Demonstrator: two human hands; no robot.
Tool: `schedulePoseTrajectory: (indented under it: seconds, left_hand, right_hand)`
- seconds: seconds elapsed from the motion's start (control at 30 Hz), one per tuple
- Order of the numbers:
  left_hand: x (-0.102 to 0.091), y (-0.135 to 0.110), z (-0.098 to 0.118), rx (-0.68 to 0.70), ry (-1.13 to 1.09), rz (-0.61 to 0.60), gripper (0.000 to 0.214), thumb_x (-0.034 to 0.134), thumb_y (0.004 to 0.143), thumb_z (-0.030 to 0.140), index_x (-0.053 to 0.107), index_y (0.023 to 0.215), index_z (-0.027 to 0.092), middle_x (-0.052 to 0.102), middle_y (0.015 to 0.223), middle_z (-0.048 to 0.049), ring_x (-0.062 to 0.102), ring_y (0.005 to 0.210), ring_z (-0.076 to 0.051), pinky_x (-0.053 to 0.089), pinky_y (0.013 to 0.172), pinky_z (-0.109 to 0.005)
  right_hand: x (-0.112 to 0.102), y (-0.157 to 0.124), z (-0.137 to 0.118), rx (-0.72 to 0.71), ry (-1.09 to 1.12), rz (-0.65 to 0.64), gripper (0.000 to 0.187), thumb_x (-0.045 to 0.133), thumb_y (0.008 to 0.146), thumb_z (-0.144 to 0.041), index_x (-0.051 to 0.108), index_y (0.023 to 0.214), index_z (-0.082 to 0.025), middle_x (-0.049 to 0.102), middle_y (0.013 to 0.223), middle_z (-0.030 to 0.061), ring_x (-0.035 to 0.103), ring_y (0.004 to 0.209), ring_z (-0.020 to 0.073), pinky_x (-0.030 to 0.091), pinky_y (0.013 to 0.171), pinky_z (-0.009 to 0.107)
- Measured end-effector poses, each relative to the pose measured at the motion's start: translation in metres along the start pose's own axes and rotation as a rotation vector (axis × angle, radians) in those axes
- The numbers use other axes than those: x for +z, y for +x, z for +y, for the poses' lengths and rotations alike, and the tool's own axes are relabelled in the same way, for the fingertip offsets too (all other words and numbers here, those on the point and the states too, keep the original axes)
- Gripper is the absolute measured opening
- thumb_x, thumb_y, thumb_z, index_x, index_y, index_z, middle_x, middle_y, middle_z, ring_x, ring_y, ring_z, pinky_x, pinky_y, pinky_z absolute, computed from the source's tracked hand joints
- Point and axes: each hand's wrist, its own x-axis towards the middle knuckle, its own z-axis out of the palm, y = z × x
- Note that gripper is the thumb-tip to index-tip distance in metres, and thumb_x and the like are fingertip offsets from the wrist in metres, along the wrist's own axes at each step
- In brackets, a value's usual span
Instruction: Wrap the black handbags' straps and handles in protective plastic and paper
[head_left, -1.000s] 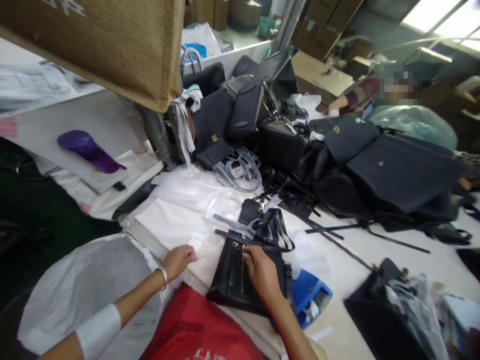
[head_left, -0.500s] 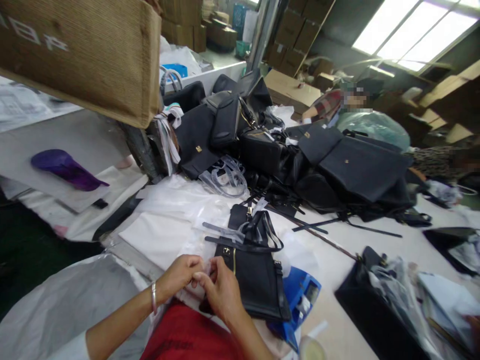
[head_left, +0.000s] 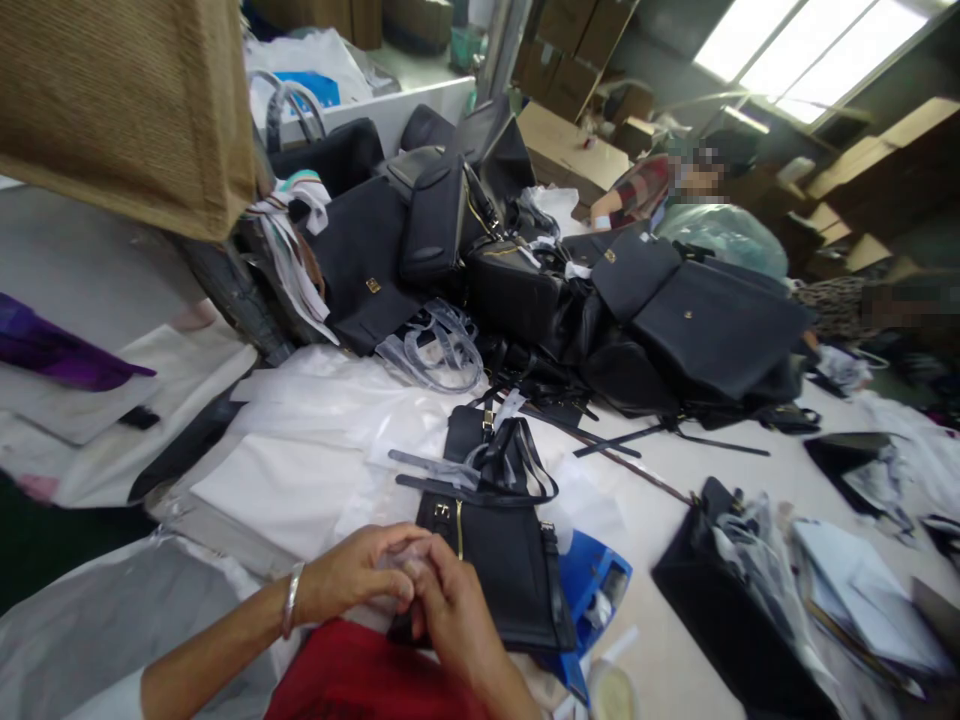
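My left hand [head_left: 360, 578], with a silver bangle at the wrist, is curled around a crumpled piece of clear plastic [head_left: 401, 562]. The fingers of my right hand [head_left: 454, 610] pinch the same plastic from the other side, so the two hands touch. Much of the plastic is hidden by the fingers. Right beside my right hand a black handbag [head_left: 506, 570] lies flat, with a gold zip and small buckles. Its black straps [head_left: 525, 460], partly wrapped in clear plastic, lie above it. Under the bag's right edge sits a blue plastic holder [head_left: 592, 585].
A heap of black bags [head_left: 517, 300] fills the back of the table. White sheets [head_left: 262, 490] lie at left, below a hanging brown woven bag [head_left: 127, 110]. An upright black bag [head_left: 735, 600] stands at right, near a round tub [head_left: 611, 692]. A person [head_left: 637, 190] is behind the heap.
My view has shifted, so the scene sits further left. My left hand's fingers have opened wider around the plastic, and more of it shows between my hands.
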Motion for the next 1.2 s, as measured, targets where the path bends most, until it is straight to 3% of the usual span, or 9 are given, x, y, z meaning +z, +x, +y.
schedulePoseTrajectory:
  seconds: [0.1,0.2,0.43,0.53,0.63,0.7,0.87,0.97,1.2]
  left_hand:
    - [-0.013,0.004,-0.011,-0.101,-0.047,-0.006,0.027,0.069,0.073,0.032,0.061,0.094,0.016,0.064,0.072,0.0021,0.054,0.057,-0.011,0.042,0.054,-0.02]
    - [-0.026,0.007,-0.02,-0.147,-0.03,-0.003,0.022,0.067,0.075,0.033,0.061,0.087,0.015,0.06,0.061,0.0039,0.051,0.052,-0.01,0.038,0.052,-0.02]
    - [-0.034,0.03,-0.02,-0.078,-0.277,0.015,0.024,0.071,0.072,0.033,0.058,0.083,0.016,0.067,0.082,-0.0012,0.06,0.075,-0.014,0.045,0.069,-0.025]
    - [-0.038,0.038,-0.03,-0.123,-0.299,0.082,0.029,0.072,0.07,0.037,0.051,0.071,0.017,0.064,0.071,0.0008,0.057,0.062,-0.012,0.044,0.06,-0.025]
    - [-0.049,0.035,-0.041,-0.183,-0.151,0.22,0.03,0.067,0.074,0.04,0.05,0.065,0.017,0.059,0.058,0.003,0.054,0.055,-0.012,0.04,0.056,-0.024]
    - [-0.058,0.029,-0.044,-0.192,-0.071,0.272,0.029,0.062,0.078,0.04,0.052,0.064,0.017,0.062,0.059,0.0015,0.057,0.058,-0.013,0.04,0.059,-0.024]
    - [-0.068,0.022,-0.039,-0.168,0.01,0.276,0.03,0.053,0.085,0.04,0.06,0.07,0.015,0.071,0.072,-0.0039,0.061,0.07,-0.016,0.041,0.067,-0.025]
    - [-0.068,0.024,-0.037,-0.171,-0.007,0.277,0.03,0.053,0.085,0.04,0.063,0.072,0.014,0.072,0.076,-0.0046,0.062,0.073,-0.016,0.043,0.069,-0.025]
    - [-0.065,0.032,-0.04,-0.173,-0.051,0.251,0.022,0.059,0.08,0.034,0.062,0.074,0.014,0.071,0.074,-0.0043,0.063,0.072,-0.016,0.044,0.068,-0.026]
  right_hand:
    - [-0.009,0.012,0.002,0.048,0.023,0.044,0.023,0.045,0.093,-0.039,0.054,0.086,-0.019,0.056,0.059,-0.005,0.044,0.043,0.0069,0.032,0.042,0.016]
    - [-0.019,0.028,0.009,0.09,0.007,0.063,0.025,0.047,0.092,-0.039,0.054,0.08,-0.018,0.056,0.06,-0.0043,0.047,0.046,0.0077,0.035,0.046,0.018]
    - [-0.019,0.057,0.006,0.085,-0.201,0.055,0.029,0.045,0.093,-0.04,0.052,0.073,-0.02,0.055,0.058,-0.005,0.049,0.048,0.0089,0.035,0.049,0.018]
    - [-0.022,0.073,0.004,0.025,-0.389,-0.022,0.031,0.045,0.094,-0.038,0.052,0.07,-0.02,0.057,0.058,-0.0045,0.053,0.054,0.0101,0.036,0.053,0.019]
    - [-0.034,0.094,0.009,-0.011,-0.689,0.037,0.025,0.044,0.095,-0.034,0.055,0.078,-0.021,0.061,0.068,-0.0011,0.057,0.061,0.0128,0.037,0.058,0.022]
    - [-0.042,0.108,0.015,-0.082,-0.926,0.093,0.017,0.044,0.095,-0.028,0.057,0.088,-0.021,0.063,0.082,0.0033,0.059,0.072,0.0161,0.039,0.064,0.025]
    - [-0.049,0.127,0.031,-0.199,-1.299,-0.022,0.005,0.056,0.088,-0.019,0.058,0.092,-0.02,0.061,0.092,0.008,0.055,0.091,0.0246,0.041,0.075,0.034]
    - [-0.053,0.125,0.032,-0.167,-1.263,-0.039,0.004,0.06,0.085,-0.018,0.058,0.089,-0.02,0.06,0.09,0.0071,0.054,0.089,0.0239,0.04,0.076,0.035]
    - [-0.077,0.104,0.004,-0.181,-0.791,-0.128,0.009,0.05,0.092,-0.025,0.058,0.088,-0.022,0.062,0.083,0.0019,0.056,0.082,0.0182,0.039,0.075,0.029]
